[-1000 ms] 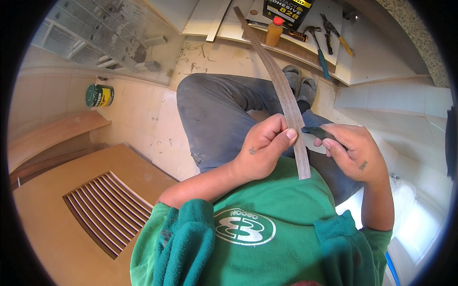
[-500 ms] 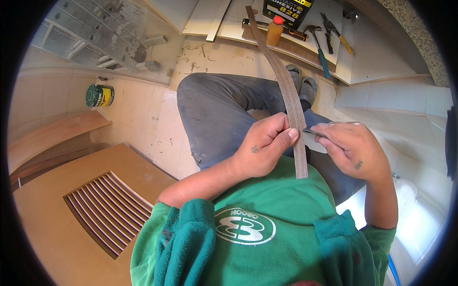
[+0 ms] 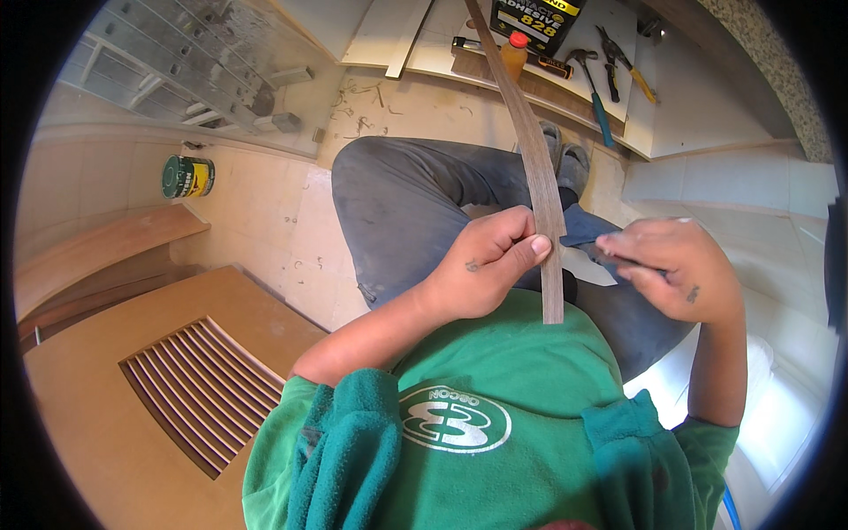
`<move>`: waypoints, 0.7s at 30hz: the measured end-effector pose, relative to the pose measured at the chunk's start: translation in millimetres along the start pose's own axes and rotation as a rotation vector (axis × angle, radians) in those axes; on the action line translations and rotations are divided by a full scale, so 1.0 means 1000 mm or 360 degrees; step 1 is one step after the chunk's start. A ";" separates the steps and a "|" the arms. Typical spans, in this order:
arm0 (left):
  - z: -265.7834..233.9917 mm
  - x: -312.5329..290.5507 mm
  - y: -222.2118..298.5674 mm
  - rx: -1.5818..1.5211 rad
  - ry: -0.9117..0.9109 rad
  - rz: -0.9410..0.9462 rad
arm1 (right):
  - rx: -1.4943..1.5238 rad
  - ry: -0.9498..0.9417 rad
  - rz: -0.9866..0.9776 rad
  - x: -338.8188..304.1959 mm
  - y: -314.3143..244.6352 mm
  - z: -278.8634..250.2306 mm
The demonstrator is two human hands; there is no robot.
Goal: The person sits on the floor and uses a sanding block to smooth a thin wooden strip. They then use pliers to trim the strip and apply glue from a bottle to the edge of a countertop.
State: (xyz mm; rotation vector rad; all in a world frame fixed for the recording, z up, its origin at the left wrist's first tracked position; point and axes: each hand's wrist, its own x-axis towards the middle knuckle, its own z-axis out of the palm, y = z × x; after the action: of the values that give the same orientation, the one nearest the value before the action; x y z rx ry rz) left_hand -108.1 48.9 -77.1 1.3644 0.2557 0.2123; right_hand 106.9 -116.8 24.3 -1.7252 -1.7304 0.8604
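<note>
One wood-grain edging strip [image 3: 541, 177]: left hand [image 3: 486, 265] on it, right hand [image 3: 680, 265] off to its right

Strip position: between the two hands, above the lap, ahead of the torso. Long axis runs away from the green shirt [image 3: 477, 353]; the squared near end shows against the shirt, while the far part leans left and leaves the top of the view past the orange bottle [image 3: 515, 60].

Left hand: nearer one, in contact. Thumb presses the upper face, fingers curl in at the left edge, grip close to the near end. Most of the length extends beyond it.

Right hand: fingers closed on a dark slim tool [image 3: 643, 264]. Blurred; exact kind cannot be told. Tool lies roughly crosswise to the strip, apart from it, with grey trousers [image 3: 397, 212] visible in the gap.

Edge detail: small step in the strip's right edge, just beyond the left thumb.

Judgement: the sideways relation matters most. Right hand sits at about the level of that step, facing the long edge, with the left thumb close to the same spot.
</note>
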 end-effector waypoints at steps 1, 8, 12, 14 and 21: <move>0.000 0.000 0.000 -0.0028 0.0014 -0.0009 | 0.0004 0.0132 0.0095 0.000 -0.001 0.004; 0.020 0.004 -0.005 -0.0545 0.0277 -0.0139 | 0.1300 0.0720 0.0729 -0.012 0.010 0.058; 0.035 0.014 -0.010 -0.0764 0.0363 -0.0076 | 0.1495 0.0916 0.0549 -0.009 -0.004 0.083; 0.037 0.016 -0.008 -0.0724 0.0344 -0.0087 | 0.1279 0.1020 0.0554 -0.008 -0.011 0.086; -0.003 0.011 0.021 0.0520 -0.0119 0.0173 | 0.0667 0.1181 0.0562 -0.023 -0.008 0.052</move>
State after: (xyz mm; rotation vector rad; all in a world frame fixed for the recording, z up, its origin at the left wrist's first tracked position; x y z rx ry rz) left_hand -98.7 58.6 -57.3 1.7091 0.1573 0.2159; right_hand 63.3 -142.9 -1.9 -1.7592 -0.7206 0.5517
